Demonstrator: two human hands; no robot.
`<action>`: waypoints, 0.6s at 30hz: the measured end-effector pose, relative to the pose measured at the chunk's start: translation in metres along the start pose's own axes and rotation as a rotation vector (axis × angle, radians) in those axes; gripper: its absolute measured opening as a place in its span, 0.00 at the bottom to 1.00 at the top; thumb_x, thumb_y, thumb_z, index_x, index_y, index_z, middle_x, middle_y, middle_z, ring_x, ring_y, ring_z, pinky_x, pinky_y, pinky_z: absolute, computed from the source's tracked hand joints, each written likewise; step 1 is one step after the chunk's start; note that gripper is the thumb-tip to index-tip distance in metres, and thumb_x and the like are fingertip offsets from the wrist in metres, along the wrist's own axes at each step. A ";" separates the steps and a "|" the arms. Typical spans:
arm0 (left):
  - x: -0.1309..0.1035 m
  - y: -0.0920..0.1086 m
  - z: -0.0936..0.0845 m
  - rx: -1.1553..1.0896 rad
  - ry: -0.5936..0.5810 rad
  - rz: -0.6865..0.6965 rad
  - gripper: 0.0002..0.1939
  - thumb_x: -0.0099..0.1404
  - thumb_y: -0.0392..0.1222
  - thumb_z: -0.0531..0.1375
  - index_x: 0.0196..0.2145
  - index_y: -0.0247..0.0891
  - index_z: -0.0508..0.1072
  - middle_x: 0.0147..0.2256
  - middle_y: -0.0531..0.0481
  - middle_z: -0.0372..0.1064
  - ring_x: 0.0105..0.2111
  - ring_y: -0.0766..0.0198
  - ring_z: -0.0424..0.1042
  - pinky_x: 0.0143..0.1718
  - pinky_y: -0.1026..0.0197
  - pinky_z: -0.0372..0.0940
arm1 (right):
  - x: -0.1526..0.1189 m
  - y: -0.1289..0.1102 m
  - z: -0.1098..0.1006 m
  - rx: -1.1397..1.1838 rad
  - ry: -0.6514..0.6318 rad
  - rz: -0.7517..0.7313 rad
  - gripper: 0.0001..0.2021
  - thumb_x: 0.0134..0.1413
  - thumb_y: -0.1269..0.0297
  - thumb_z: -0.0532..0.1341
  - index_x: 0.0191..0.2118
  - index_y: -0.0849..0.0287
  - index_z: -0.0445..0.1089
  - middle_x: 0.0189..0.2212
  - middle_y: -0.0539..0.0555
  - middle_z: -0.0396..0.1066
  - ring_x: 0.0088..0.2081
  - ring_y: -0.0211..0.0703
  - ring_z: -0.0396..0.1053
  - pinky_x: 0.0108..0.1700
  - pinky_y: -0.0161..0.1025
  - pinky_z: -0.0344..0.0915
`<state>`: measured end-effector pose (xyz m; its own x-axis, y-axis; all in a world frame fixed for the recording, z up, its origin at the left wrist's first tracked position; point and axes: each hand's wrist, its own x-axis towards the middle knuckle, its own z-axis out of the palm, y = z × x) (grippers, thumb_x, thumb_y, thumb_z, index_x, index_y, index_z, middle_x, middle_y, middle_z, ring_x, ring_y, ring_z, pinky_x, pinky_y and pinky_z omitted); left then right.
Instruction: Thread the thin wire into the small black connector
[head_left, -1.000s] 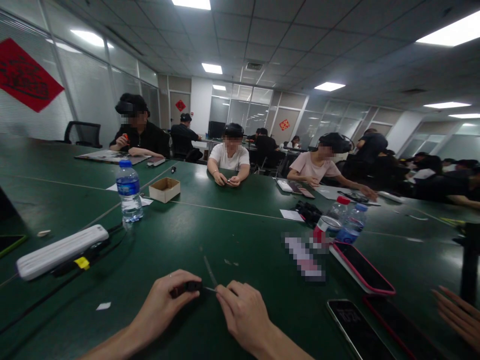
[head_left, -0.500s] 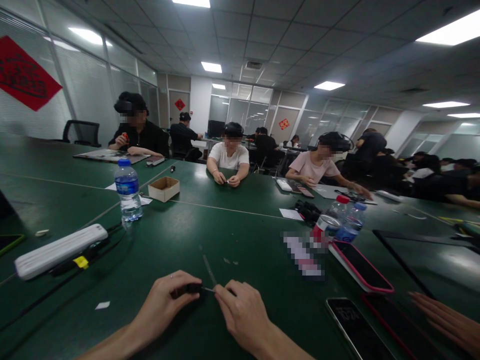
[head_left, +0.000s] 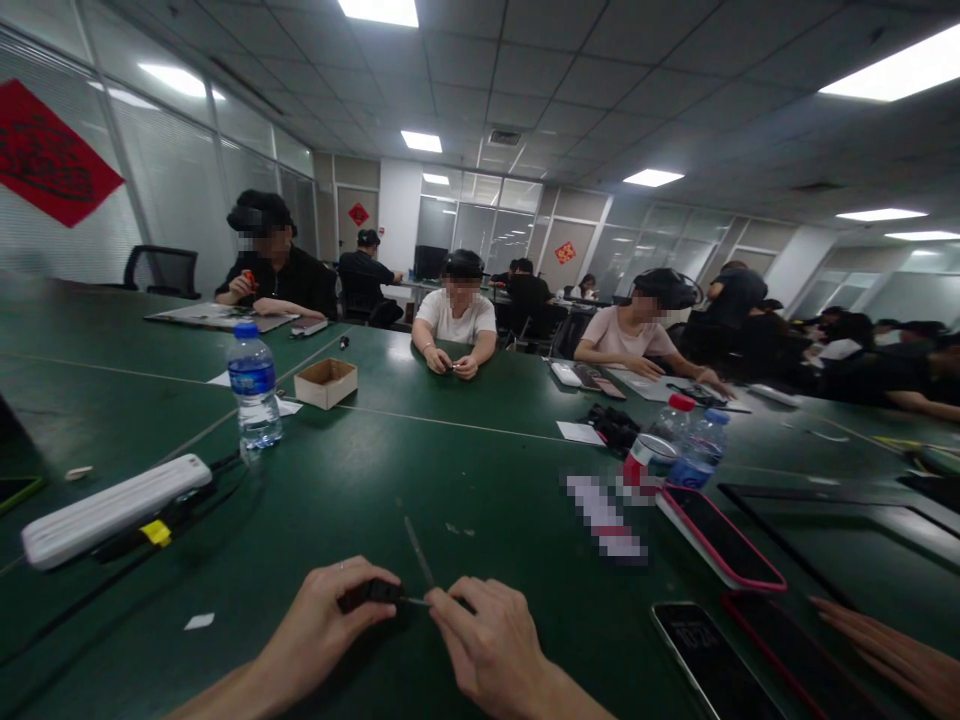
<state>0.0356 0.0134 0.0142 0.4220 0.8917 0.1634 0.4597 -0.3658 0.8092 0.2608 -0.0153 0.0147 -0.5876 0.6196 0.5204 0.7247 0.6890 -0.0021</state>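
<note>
Near the front of the green table, my left hand (head_left: 316, 618) pinches a small black block-shaped part (head_left: 381, 591) between thumb and fingers. My right hand (head_left: 491, 632) is closed beside it, gripping a thin metal tool (head_left: 412, 601) whose narrow end reaches left to the black part. Whether that end touches or enters the part, I cannot tell. A slim grey strip (head_left: 418, 552) runs up and left from the right fingertips; its link with the tool is unclear. My palms and the tool's rear are hidden.
Left are a white power strip (head_left: 116, 510), a water bottle (head_left: 253, 385) and a small box (head_left: 326, 384). Several phones, including a pink-cased one (head_left: 724, 537), lie right, near another person's hand (head_left: 885, 650). Bottles (head_left: 701, 448) stand behind. People sit across the green table (head_left: 300, 520).
Both hands appear slightly lower in view, as the camera has shifted a little. The black part has turned slightly in my left fingers, showing more of its face. Both grips stay closed.
</note>
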 end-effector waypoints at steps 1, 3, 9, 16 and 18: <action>0.001 0.000 0.001 0.001 -0.017 0.016 0.10 0.62 0.45 0.59 0.38 0.42 0.78 0.33 0.50 0.74 0.33 0.63 0.70 0.35 0.65 0.62 | -0.001 -0.004 0.004 0.015 0.038 -0.060 0.09 0.59 0.67 0.52 0.39 0.56 0.69 0.26 0.50 0.68 0.25 0.34 0.62 0.28 0.33 0.51; 0.003 0.000 0.002 0.005 -0.045 0.039 0.10 0.61 0.45 0.59 0.38 0.41 0.78 0.34 0.50 0.74 0.35 0.62 0.70 0.37 0.64 0.62 | -0.002 -0.013 0.013 0.041 0.114 -0.209 0.09 0.59 0.64 0.52 0.35 0.54 0.70 0.22 0.47 0.65 0.23 0.33 0.59 0.26 0.33 0.50; 0.003 0.000 0.000 0.002 0.010 -0.013 0.11 0.62 0.45 0.58 0.39 0.41 0.76 0.35 0.50 0.73 0.34 0.62 0.69 0.36 0.63 0.62 | 0.001 -0.005 0.008 0.040 0.028 -0.036 0.11 0.60 0.67 0.51 0.41 0.56 0.70 0.27 0.51 0.69 0.27 0.35 0.63 0.30 0.33 0.54; 0.002 0.002 0.000 -0.057 0.030 -0.023 0.11 0.62 0.45 0.58 0.42 0.40 0.74 0.37 0.50 0.72 0.34 0.62 0.68 0.35 0.63 0.62 | 0.004 0.012 0.000 -0.003 -0.075 0.101 0.10 0.61 0.68 0.51 0.43 0.56 0.68 0.30 0.52 0.69 0.29 0.36 0.64 0.32 0.33 0.55; 0.003 0.000 0.002 -0.053 0.041 -0.017 0.11 0.62 0.45 0.58 0.42 0.41 0.74 0.36 0.50 0.72 0.33 0.63 0.68 0.34 0.63 0.62 | 0.003 0.012 0.005 -0.019 -0.057 0.070 0.09 0.60 0.68 0.52 0.42 0.55 0.68 0.30 0.51 0.69 0.28 0.36 0.64 0.31 0.33 0.54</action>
<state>0.0387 0.0156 0.0137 0.3820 0.9081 0.1714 0.4243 -0.3371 0.8404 0.2665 -0.0034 0.0118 -0.5540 0.6871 0.4702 0.7714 0.6361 -0.0206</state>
